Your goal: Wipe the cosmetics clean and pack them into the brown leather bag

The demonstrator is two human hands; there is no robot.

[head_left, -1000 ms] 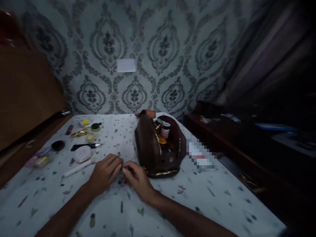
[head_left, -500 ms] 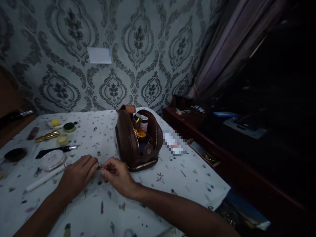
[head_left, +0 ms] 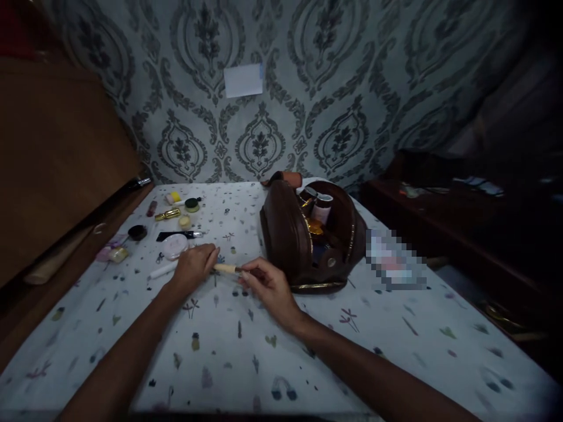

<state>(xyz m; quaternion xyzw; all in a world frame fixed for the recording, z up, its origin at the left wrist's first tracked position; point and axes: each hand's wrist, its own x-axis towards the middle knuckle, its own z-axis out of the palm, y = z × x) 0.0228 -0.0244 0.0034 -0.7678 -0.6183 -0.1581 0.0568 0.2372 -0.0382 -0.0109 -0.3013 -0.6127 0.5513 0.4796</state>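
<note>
My left hand [head_left: 196,268] is closed near the table top, its fingers curled round one end of a slim, pencil-like stick [head_left: 226,268]. This stick is cream in the middle and darker toward its right end, where the thumb and fingertips of my right hand [head_left: 271,289] pinch it. Its left end is hidden by my left hand, so its exact kind does not show. Just behind my right hand stands an open brown makeup bag [head_left: 285,234] with a gold zip. Inside are a white-labelled bottle [head_left: 323,209] and an amber item [head_left: 315,227].
Left of my left hand lie a round compact [head_left: 175,246], a white pen-like stick [head_left: 162,270], a black tube [head_left: 179,235], a gold tube [head_left: 168,214] and small jars. A brown board [head_left: 57,158] rises at left. A blurred-out packet [head_left: 393,258] lies right of the bag.
The view has swung left, so the bag sits farther right in it. My hands are farther apart, and more of the stick shows between them.
</note>
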